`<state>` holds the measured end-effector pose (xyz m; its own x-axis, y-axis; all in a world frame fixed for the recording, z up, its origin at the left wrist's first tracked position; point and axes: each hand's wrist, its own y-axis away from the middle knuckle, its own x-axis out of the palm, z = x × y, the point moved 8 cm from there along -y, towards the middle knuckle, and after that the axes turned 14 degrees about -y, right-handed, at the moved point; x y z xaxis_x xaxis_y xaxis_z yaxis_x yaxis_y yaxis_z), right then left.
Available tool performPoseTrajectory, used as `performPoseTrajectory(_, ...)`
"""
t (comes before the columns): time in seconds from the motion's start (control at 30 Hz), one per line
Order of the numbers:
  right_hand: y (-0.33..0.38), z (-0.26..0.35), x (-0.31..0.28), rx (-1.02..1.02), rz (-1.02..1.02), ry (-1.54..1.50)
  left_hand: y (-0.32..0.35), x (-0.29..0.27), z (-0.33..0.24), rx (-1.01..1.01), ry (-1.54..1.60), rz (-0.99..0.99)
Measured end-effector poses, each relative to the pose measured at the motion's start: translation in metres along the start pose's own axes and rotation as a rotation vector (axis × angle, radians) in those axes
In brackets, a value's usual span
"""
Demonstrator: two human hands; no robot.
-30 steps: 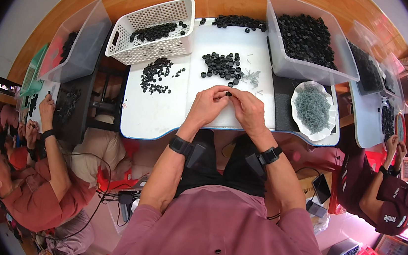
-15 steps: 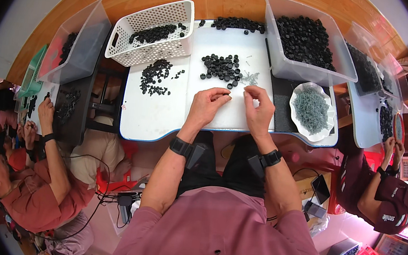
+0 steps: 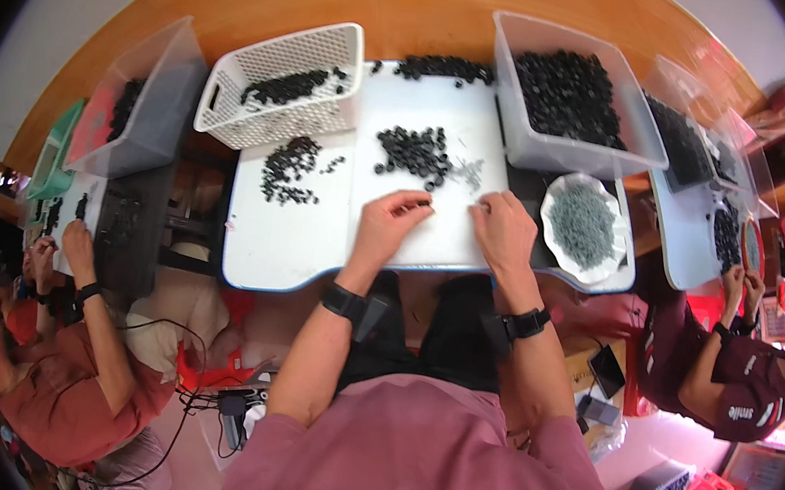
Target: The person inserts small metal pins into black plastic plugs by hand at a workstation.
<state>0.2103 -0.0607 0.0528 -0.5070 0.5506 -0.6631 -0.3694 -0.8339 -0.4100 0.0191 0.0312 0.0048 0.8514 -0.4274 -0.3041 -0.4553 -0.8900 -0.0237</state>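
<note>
My left hand (image 3: 392,229) is over the white table, thumb and fingers pinched together. A small dark piece (image 3: 428,203) shows at its fingertips, apparently one of the round black parts. Just beyond lies a loose heap of round black parts (image 3: 414,155). My right hand (image 3: 504,235) is a little to the right, back of the hand up, with its fingertips drawn together; what they hold, if anything, is too small to make out. Close beyond those fingertips are several thin grey screw-like pieces (image 3: 466,171). The two hands are apart.
Smaller black pieces (image 3: 291,169) lie at left, below a white perforated basket (image 3: 281,123). A clear bin (image 3: 565,155) of black parts stands at back right. A white scalloped bowl (image 3: 590,273) holds grey pieces. Co-workers sit on both sides.
My right hand has turned from an open-fingered pinch to back up, with fingers closer together, beside the thin grey pieces. My left hand keeps its pinch. The whole view has shifted slightly.
</note>
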Motion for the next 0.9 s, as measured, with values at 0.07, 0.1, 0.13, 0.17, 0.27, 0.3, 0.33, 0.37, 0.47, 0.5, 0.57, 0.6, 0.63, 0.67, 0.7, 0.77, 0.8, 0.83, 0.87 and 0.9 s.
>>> performPoseTrajectory(0.07,0.001,-0.008,0.002,0.023,0.012,0.041,0.003,0.003,-0.008,0.116,-0.024,-0.074)
performPoseTrajectory(0.1,0.002,-0.012,0.003,0.01,0.017,0.052,0.004,0.005,-0.01,0.113,-0.029,-0.08)
performPoseTrajectory(0.13,0.002,-0.008,0.005,0.001,0.046,0.092,0.007,0.002,-0.011,0.094,-0.027,-0.09)
performPoseTrajectory(0.17,0.001,-0.002,0.004,-0.039,0.043,0.079,0.008,0.003,-0.008,0.088,-0.005,-0.091)
performPoseTrajectory(0.27,0.006,0.006,0.006,-0.073,0.028,-0.115,0.003,-0.025,-0.022,0.116,-0.078,-0.164)
performPoseTrajectory(0.3,0.009,0.004,0.009,-0.082,0.023,-0.122,0.002,-0.034,-0.033,0.138,-0.159,-0.213)
performPoseTrajectory(0.33,0.012,-0.005,0.016,-0.016,0.031,-0.262,-0.005,-0.05,-0.044,0.149,-0.221,-0.287)
performPoseTrajectory(0.37,0.014,-0.015,0.021,0.056,0.042,-0.401,-0.016,-0.067,-0.061,0.147,-0.267,-0.295)
performPoseTrajectory(0.47,0.011,-0.003,0.024,0.119,0.005,-0.451,-0.056,-0.131,-0.095,0.164,-0.527,-0.411)
performPoseTrajectory(0.5,0.009,0.006,0.017,-0.072,-0.135,-0.431,-0.073,-0.155,-0.111,0.352,-0.578,-0.512)
performPoseTrajectory(0.57,0.004,0.005,0.014,-0.021,-0.133,-0.484,-0.084,-0.175,-0.133,0.63,-0.755,-0.712)
performPoseTrajectory(0.6,0.002,0.0,0.012,0.003,-0.153,-0.537,-0.081,-0.17,-0.153,0.739,-0.878,-0.822)
performPoseTrajectory(0.63,0.003,-0.005,0.013,0.038,-0.156,-0.566,-0.08,-0.162,-0.15,0.741,-0.868,-0.798)
performPoseTrajectory(0.67,0.005,-0.009,0.015,0.071,-0.162,-0.597,-0.085,-0.155,-0.138,0.623,-0.778,-0.643)
performPoseTrajectory(0.7,0.007,-0.011,0.016,0.086,-0.158,-0.594,-0.089,-0.143,-0.124,0.505,-0.69,-0.49)
performPoseTrajectory(0.77,0.008,-0.004,0.018,0.094,-0.153,-0.608,-0.078,-0.118,-0.081,0.425,-0.733,-0.332)
performPoseTrajectory(0.8,0.009,-0.004,0.019,0.099,-0.146,-0.615,-0.071,-0.099,-0.061,0.363,-0.744,-0.25)
performPoseTrajectory(0.83,0.009,-0.005,0.018,0.082,-0.159,-0.615,-0.061,-0.085,-0.051,0.366,-0.743,-0.24)
performPoseTrajectory(0.87,0.01,-0.006,0.017,0.089,-0.16,-0.613,-0.051,-0.075,-0.036,0.275,-0.759,-0.262)
performPoseTrajectory(0.9,0.01,-0.008,0.017,0.098,-0.161,-0.621,-0.047,-0.071,-0.023,0.184,-0.774,-0.285)
